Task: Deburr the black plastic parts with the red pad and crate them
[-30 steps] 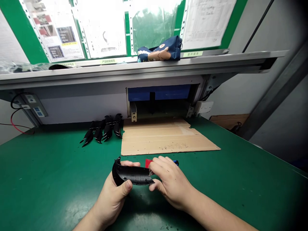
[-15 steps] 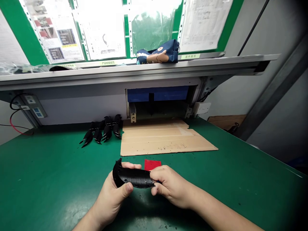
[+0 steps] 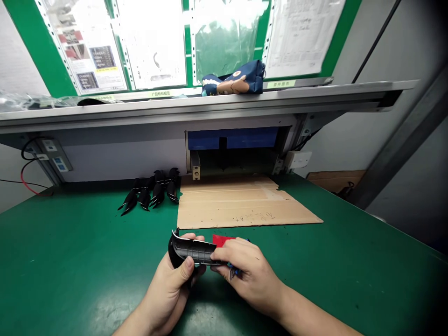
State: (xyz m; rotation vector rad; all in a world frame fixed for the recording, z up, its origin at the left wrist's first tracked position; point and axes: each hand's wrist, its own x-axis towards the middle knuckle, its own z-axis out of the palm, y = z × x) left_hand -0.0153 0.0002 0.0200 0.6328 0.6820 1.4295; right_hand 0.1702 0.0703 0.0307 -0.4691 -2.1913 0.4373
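Observation:
A curved black plastic part (image 3: 196,252), shell-like with a ribbed hollow inner side, lies across both hands above the bench. My left hand (image 3: 171,275) is closed around its wider left end, with the thumb over the near edge. My right hand (image 3: 248,266) is closed at the narrow right end, fingertips touching the part. Within its grip, a small tool with blue and metal-looking bits (image 3: 234,271) shows; most of it is hidden by the fingers. A flat red piece (image 3: 220,240) lies on the bench just behind the right hand and is partly covered by it.
A cardboard sheet (image 3: 241,210) lies on the green bench (image 3: 70,252) beyond my hands. Several black plastic parts (image 3: 150,189) are grouped left of it. Behind the cardboard is an opening with blue flaps (image 3: 252,138). A dark blue pouch (image 3: 241,79) rests on the shelf above.
The black part has been tilted so its hollow inner side shows more. My right hand has shifted and turned over its right end, covering more of the red piece and exposing the blue tool.

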